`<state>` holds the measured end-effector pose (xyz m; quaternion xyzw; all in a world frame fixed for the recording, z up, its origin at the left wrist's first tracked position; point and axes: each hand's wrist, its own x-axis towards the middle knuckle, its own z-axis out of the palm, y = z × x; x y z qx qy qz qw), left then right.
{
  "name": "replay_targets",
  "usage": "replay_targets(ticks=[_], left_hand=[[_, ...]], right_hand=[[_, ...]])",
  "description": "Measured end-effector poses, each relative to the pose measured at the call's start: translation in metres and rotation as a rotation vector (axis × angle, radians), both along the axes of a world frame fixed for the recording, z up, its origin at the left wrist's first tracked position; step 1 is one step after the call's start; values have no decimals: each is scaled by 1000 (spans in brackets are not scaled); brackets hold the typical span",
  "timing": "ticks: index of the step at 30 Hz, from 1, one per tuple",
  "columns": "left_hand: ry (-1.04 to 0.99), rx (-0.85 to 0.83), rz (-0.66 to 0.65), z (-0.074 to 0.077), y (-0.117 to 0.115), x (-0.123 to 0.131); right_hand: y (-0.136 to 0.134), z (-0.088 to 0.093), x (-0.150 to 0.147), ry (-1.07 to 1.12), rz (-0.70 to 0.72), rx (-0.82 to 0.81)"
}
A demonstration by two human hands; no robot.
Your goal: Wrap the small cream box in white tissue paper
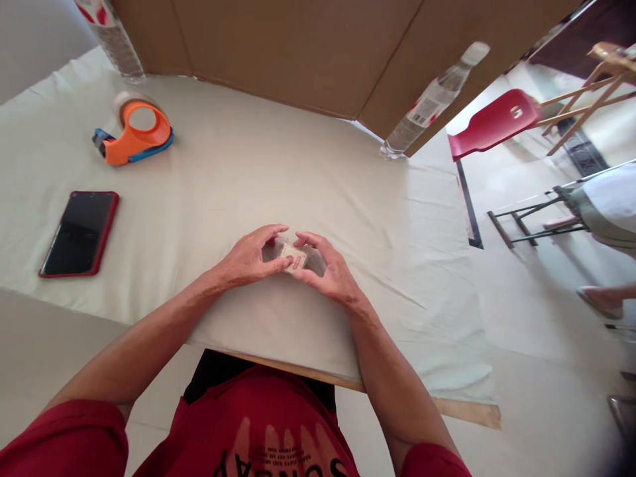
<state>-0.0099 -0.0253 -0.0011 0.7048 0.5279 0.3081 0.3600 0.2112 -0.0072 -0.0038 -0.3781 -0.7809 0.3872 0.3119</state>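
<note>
Near the front middle of the cloth-covered table (248, 179), a small pale box (294, 257) with reddish print sits between my two hands. My left hand (256, 255) curves around its left side, thumb on the box. From the right, my right hand (325, 265) holds the other side, thumb at the near edge and fingers arched over. The fingertips of both hands almost meet at the far side. The underside of the box is hidden.
An orange and blue tape dispenser (142, 136) and a red-edged phone (79, 233) lie at the left. Two bottles (116, 50) (430, 106) stand by a cardboard screen (293, 46). Beyond the right edge are a red chair (494, 126) and a seated person (609, 205).
</note>
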Motion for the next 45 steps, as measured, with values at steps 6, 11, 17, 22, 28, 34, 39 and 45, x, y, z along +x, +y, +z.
replay_targets(ticks=[6,11,17,22,28,34,39,45], left_hand=[[-44,75,-130,-3,-1,-1],[-61,117,-203,-1,-2,0],[-73,72,-188,0,-3,0],[-84,21,-179,0,-3,-1],[-99,-1,-196,1,-2,-2],[-72,-13,-176,0,-2,-1],[-48,-11,-190,3,-3,0],[-48,-27,-217,5,-3,0]], right_hand=[[3,1,-1,129,-144,-78],[4,-6,-4,197,-207,-144],[8,-1,5,213,-171,-182],[10,13,14,105,22,-121],[13,10,17,61,26,-103],[5,-1,0,67,-108,-13],[3,-5,-3,167,-236,-224],[9,-9,0,275,-334,-344]])
